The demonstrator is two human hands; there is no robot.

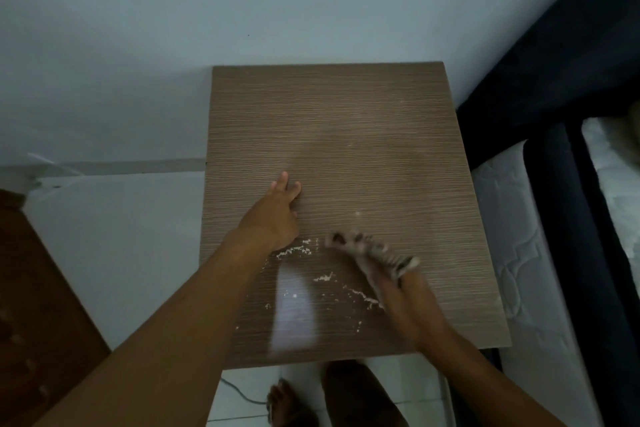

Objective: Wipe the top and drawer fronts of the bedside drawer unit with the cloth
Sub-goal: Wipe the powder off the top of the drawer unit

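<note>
On the near right part of the bedside drawer unit (346,121)'s wood-grain top, the cloth (381,253) lies bunched and blurred, gripped by the right hand (405,302), whose fingers curl round it and press it to the surface. The left hand (273,215) rests flat on the top just left of the cloth, fingers straight and slightly spread, holding nothing. Pale crumbs (294,250) lie scattered between the two hands and trail toward the near edge under the right wrist; a bright patch of reflected light sits beside them. The far half of the top is bare wood grain with faint dusty smears, open all the way to the back edge.

That back edge meets the pale wall (138,45). The right edge runs close beside a white quilted mattress (512,236) on a dark bed frame (554,80), with only a narrow gap between them. The left edge stands over light floor (121,253), well apart from a brown wooden piece (34,305) at the frame's left side. Below the near edge, the person's knee (360,392) and bare foot (287,406) are on the tiles, with a thin cable (239,392) near the foot.
</note>
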